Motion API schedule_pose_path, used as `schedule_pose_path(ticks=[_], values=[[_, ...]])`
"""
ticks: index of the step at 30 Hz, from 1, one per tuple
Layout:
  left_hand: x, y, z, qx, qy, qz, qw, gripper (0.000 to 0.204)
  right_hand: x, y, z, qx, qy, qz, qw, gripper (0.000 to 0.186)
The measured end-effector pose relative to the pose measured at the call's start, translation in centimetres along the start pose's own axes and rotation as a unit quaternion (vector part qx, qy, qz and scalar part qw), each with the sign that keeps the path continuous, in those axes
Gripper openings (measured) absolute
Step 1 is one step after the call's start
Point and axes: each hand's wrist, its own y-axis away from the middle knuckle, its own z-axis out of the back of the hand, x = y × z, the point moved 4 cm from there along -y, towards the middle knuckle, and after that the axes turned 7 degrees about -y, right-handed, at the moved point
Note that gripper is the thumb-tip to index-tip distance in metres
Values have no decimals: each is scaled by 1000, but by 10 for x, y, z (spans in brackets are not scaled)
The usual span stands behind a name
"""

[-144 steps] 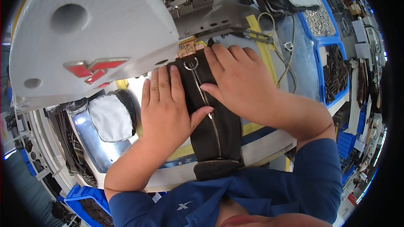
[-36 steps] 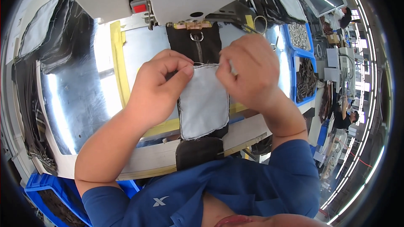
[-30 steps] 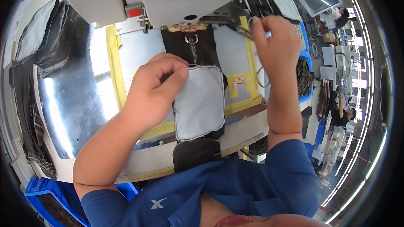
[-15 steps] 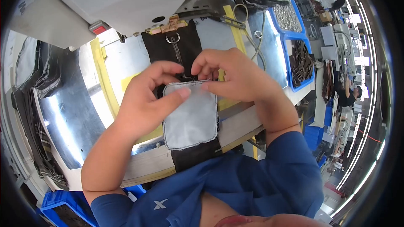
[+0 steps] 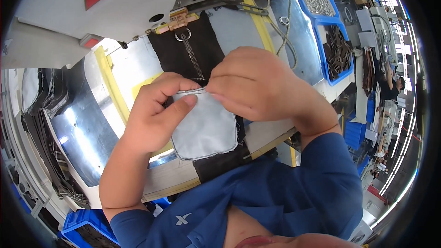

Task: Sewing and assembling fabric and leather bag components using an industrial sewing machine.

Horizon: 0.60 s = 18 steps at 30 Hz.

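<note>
A light grey pocket-shaped fabric patch (image 5: pixel 206 128) lies on top of a black fabric piece with a metal zipper (image 5: pixel 193 59) and ring pull. My left hand (image 5: pixel 154 117) pinches the patch's upper left corner, thumb on top. The upper right edge of the patch is pinched by my right hand (image 5: pixel 250 85), with its fingers curled over it. The black piece runs under the white sewing machine head (image 5: pixel 92 9), where a brass-coloured clamp (image 5: pixel 177 20) sits at its top end.
The metal work table (image 5: pixel 87 128) has yellow tape strips (image 5: pixel 108 85). Dark fabric pieces are stacked at the left (image 5: pixel 46 105). Blue bins (image 5: pixel 337 50) with metal and dark parts stand at the right. Another person works far right (image 5: pixel 390 87).
Earlier both hands lay flat on the black zipper piece. The grey patch was then laid over it, my right hand reached away to the right and came back to the patch's top edge.
</note>
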Motion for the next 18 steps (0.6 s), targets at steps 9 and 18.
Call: schedule_pose_path(ticks=[9,18], values=[[2,0,0,-4,8,-8,1000,18,12,-3,2,74,112,11,991,24],[1,0,0,-4,-8,-5,1000,16,11,-3,-2,97,121,19,988,21]])
